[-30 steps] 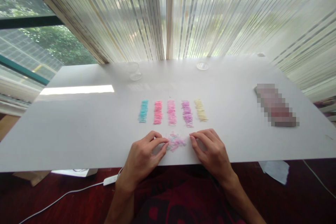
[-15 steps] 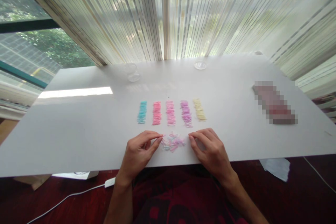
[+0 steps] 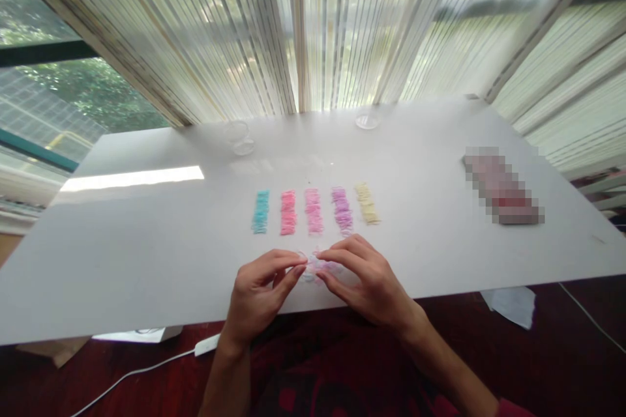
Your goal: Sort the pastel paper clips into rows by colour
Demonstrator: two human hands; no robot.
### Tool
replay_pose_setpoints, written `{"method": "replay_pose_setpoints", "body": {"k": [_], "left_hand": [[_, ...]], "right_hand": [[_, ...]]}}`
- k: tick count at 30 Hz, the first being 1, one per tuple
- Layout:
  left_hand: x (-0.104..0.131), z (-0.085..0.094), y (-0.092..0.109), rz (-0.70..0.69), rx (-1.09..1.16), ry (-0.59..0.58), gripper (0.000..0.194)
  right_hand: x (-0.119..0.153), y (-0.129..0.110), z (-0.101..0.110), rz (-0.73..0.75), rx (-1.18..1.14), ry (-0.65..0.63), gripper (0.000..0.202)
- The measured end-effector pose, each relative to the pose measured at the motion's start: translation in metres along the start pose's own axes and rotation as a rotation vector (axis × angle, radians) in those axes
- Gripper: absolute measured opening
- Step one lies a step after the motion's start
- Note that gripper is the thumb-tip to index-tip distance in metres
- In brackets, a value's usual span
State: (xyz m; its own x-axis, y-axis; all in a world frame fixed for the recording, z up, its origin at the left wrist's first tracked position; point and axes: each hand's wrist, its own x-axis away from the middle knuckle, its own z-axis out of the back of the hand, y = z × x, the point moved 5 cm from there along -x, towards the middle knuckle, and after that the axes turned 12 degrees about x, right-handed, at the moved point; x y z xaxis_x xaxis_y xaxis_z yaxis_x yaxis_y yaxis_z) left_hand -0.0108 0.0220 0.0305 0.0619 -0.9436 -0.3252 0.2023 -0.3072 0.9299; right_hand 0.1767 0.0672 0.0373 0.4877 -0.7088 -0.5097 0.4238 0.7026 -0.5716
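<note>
My left hand (image 3: 261, 290) pinches a small, thin pinkish elastic band (image 3: 302, 254) between thumb and forefinger, at the left side of a loose pile. My right hand (image 3: 374, 280) is over the pile's right side, thumb and forefinger apart. The pile of mixed pastel elastic bands (image 3: 330, 268) is partly hidden by the fingers. Beyond it lie sorted columns of bands: teal (image 3: 261, 212), coral pink (image 3: 288, 212), light pink (image 3: 313, 212), purple (image 3: 342, 210) and pale yellow (image 3: 367, 204).
All of this lies on a white table (image 3: 147, 254). Clear round dishes stand at the back, one right of centre (image 3: 368, 120) and others at left (image 3: 243, 145). A blurred-out flat object (image 3: 503, 186) rests at right. Below the table runs a white cable (image 3: 141, 373).
My right hand has moved left over the pile, close to my left hand, and its thumb and forefinger have spread. The left hand keeps its pinch. The view has shifted slightly.
</note>
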Motion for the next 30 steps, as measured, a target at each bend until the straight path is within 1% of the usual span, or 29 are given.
{"method": "replay_pose_setpoints", "body": {"k": [6,10,13,16,19,21,25,30], "left_hand": [[0.004,-0.005,-0.002,0.007,0.021,0.000,0.008],[0.002,-0.011,0.000,-0.002,0.015,-0.009,0.008],[0.000,-0.013,0.002,-0.020,-0.020,-0.018,0.007],[-0.001,-0.011,0.000,-0.035,-0.054,-0.001,0.008],[0.000,-0.005,-0.004,-0.039,-0.088,0.039,0.007],[0.001,-0.002,-0.007,-0.043,-0.107,0.065,0.007],[0.000,-0.002,-0.009,-0.031,-0.124,0.075,0.007],[0.000,-0.002,-0.007,-0.035,-0.128,0.083,0.008]], "right_hand": [[-0.002,-0.004,0.000,0.012,-0.060,0.043,0.009],[0.001,-0.003,0.005,-0.013,-0.060,0.066,0.008],[0.004,0.005,0.011,-0.043,0.004,0.067,0.009],[0.007,0.022,0.022,-0.079,0.155,0.086,0.010],[0.008,0.039,0.030,-0.097,0.305,0.053,0.010],[0.005,0.046,0.032,-0.070,0.386,0.010,0.012],[-0.003,0.047,0.030,-0.006,0.497,-0.058,0.016],[-0.008,0.048,0.024,0.018,0.550,-0.131,0.017]]}}
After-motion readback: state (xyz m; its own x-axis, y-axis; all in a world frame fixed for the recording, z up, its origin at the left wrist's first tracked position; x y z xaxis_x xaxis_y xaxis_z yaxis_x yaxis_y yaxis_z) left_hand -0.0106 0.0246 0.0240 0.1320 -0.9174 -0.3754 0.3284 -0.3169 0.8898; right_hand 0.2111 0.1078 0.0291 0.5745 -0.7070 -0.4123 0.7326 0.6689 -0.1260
